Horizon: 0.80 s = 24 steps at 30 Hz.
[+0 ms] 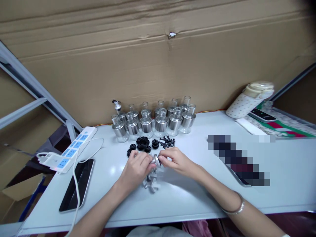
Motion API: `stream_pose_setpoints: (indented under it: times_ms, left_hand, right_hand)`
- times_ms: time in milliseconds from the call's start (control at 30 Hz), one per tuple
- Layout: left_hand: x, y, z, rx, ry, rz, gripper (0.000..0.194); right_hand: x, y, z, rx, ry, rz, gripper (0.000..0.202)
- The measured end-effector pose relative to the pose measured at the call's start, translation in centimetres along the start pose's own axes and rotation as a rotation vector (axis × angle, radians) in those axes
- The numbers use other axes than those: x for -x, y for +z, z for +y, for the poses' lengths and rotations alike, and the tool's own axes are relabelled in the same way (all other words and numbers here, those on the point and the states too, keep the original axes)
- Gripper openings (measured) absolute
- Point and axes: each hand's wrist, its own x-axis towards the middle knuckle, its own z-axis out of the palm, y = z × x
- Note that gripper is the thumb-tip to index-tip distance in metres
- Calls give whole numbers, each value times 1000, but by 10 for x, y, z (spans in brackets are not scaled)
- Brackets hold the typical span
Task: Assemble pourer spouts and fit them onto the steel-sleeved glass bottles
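Observation:
My left hand (137,166) is closed round a silver metal bottle top (155,160), holding it just above the table. At the top's right end, my right hand (174,159) pinches a small black part (160,161), which looks like one of the black stoppers and is mostly hidden by the fingers. Below my hands lie more silver bottle tops (152,187), partly covered by the left hand. Just beyond them are several round black stoppers (155,144) and a pile of small black spouts (168,142).
Several glass bottles with metal sleeves (161,124) stand in two rows at the back; one carries a fitted pourer (117,105). A power strip (74,149) and tablet (77,184) lie left. A tilted drinking bottle (249,100) and a blurred-out item (237,159) are right.

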Motion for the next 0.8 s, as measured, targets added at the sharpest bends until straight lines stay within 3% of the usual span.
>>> stream_pose_setpoints:
  times_ms: [133, 267, 433, 533, 800]
  left_hand:
    - [0, -3, 3, -3, -32, -22, 35]
    - [-2, -9, 8, 141, -126, -49, 39]
    - [-8, -16, 12, 498, -375, 24, 41]
    - [-11, -19, 13, 780, -561, -7, 53]
    - [-14, -22, 8, 998, -651, -107, 59]
  right_hand:
    - [0, 3, -3, -174, 81, 1, 36]
    - [1, 7, -8, -226, 51, 62, 36]
    - [0, 8, -12, 114, -277, 259, 27]
    - [-3, 7, -14, 314, -461, 329, 23]
    - [-13, 3, -22, 610, -704, 331, 17]
